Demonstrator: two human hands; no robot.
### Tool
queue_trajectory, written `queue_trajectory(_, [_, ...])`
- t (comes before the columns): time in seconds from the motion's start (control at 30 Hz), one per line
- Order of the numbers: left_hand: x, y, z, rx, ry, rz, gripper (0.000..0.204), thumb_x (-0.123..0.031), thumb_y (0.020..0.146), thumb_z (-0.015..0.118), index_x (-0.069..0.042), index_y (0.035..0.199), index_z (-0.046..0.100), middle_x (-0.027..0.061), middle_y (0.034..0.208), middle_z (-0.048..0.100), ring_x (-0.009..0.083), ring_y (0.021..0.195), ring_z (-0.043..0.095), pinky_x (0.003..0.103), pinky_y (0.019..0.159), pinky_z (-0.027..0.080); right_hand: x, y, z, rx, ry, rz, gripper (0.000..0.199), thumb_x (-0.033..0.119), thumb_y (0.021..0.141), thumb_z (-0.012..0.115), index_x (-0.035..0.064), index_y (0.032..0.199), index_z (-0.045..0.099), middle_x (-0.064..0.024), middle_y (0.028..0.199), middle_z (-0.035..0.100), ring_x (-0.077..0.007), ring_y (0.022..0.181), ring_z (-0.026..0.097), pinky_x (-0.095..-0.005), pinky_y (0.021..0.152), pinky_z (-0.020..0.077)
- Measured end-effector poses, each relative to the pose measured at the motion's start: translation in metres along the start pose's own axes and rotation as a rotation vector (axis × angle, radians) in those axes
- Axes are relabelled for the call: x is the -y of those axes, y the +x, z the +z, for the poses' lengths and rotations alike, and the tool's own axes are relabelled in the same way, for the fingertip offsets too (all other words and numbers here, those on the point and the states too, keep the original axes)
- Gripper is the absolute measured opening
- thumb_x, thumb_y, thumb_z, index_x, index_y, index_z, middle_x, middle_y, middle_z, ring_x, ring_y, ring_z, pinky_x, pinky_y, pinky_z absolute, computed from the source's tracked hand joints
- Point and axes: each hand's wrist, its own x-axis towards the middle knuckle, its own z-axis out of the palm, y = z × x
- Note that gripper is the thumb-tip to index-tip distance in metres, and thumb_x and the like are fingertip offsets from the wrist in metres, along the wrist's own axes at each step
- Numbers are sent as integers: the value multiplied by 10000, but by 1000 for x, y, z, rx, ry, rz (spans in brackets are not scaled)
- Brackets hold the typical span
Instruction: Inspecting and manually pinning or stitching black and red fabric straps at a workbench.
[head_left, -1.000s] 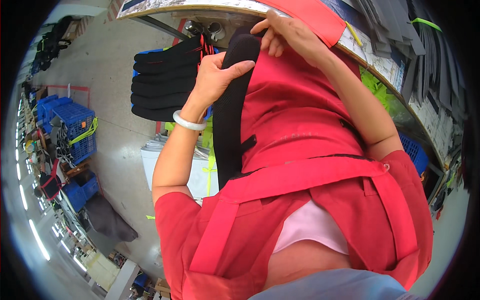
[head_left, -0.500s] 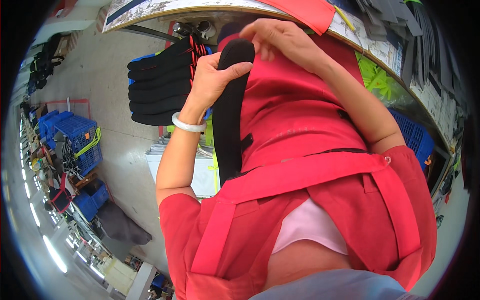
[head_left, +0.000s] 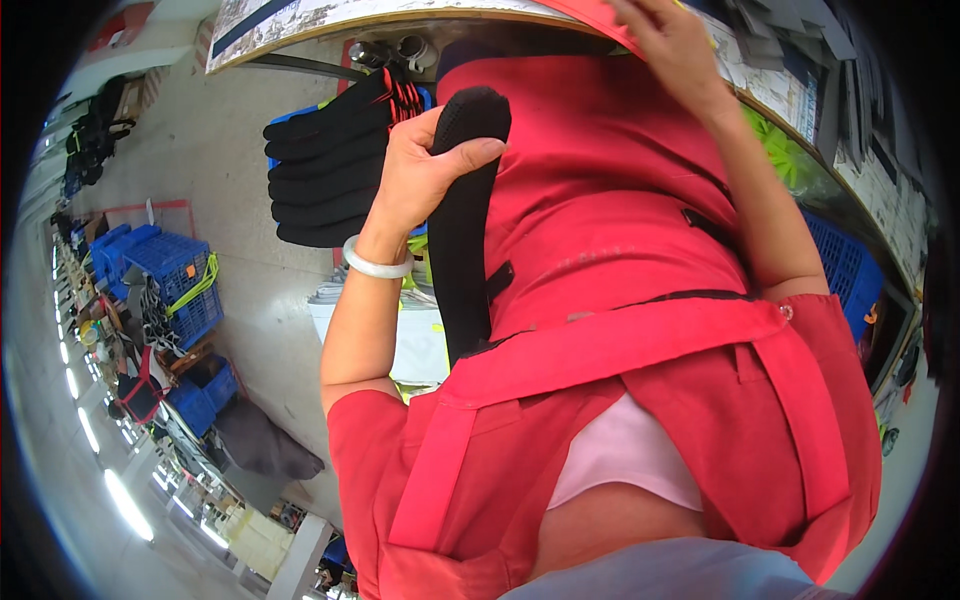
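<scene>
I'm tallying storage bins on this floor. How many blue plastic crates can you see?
3 at least: two blue crates at the left, one by the floor's red line, one lower down, and a third under the bench at the right. Others may be hidden.

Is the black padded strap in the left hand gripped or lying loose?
Gripped: the left hand wraps the black padded strap near its rounded top end.

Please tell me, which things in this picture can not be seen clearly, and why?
- Head view: right hand, fingertips cut off by the top edge; grip unclear.
- Black padded strap, lower end hidden behind the red garment.
- Stack of black pieces, partly hidden behind the left hand.
- Blue crates, contents too small.
</scene>
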Motion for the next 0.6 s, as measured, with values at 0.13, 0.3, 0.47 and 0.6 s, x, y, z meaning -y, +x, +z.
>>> queue_trajectory(0.13, [-12,3,4,95,-144,-12,190,-87,846,697,22,993,649,97,887,699,171,765,679,265,707,538,-45,6,-25,-200,-447,-55,148,104,846,614,30,970,643,-138,889,617,-313,860,599,-387,748,490])
queue_trajectory(0.3, [-13,3,0,187,-182,-114,219,-130,886,642,36,1029,621,145,878,695,216,740,689,301,697,551,-78,4,-18,-196,-647,-89,154,107,826,622,45,966,610,-149,863,581,-343,860,572,-434,786,468])
queue_trajectory(0.47, [-13,3,3,179,-213,-27,219,-116,874,648,39,1028,626,139,842,690,218,723,685,308,688,552,-108,10,-25,-124,-526,42,92,80,821,604,28,862,539,-177,854,565,-367,835,556,-453,743,450])
queue_trajectory(0.6, [-13,-2,-1,153,-237,-7,225,-104,853,665,38,1024,632,129,830,682,224,718,684,311,687,551,-52,-4,-40,-200,-7,303,63,65,921,496,15,920,533,-63,732,535,-170,674,537,-310,623,444])
